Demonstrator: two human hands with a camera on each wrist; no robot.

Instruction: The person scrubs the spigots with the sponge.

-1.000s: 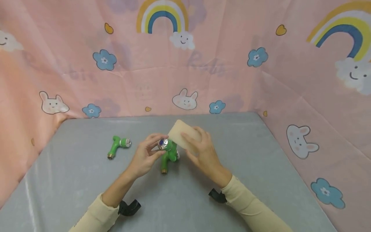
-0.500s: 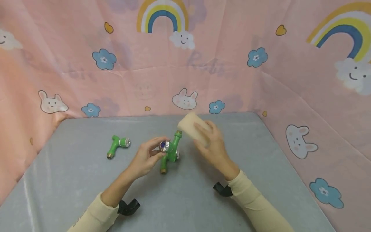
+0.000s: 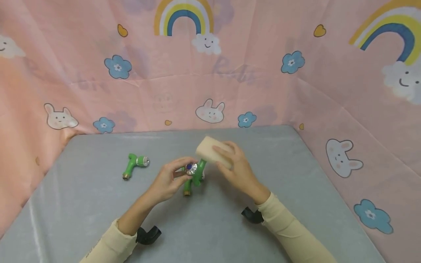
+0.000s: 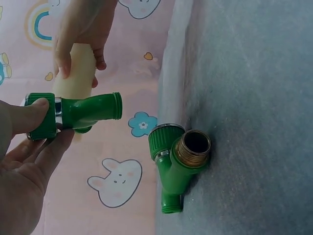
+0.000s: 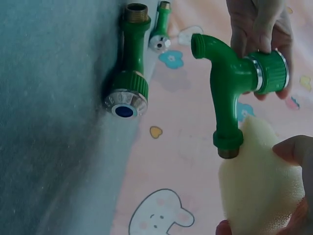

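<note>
Over the middle of the grey table (image 3: pixel 82 204), the left hand (image 3: pixel 167 180) pinches a green tap (image 3: pixel 196 171) by its knob; the right hand (image 3: pixel 238 170) grips a sponge (image 3: pixel 208 152) touching its threaded end.

Grey felt-like table top (image 3: pixel 82 204), pink cartoon-print fabric on three sides. Lying directly on it: green tap (image 3: pixel 133 164) at left, well apart from the rest; second green tap (image 4: pixel 177 161) near centre, brass threaded end facing the near edge (image 5: pixel 128 68). Two black clips at the near side, left (image 3: pixel 148 235) and right (image 3: pixel 251 215).
</note>
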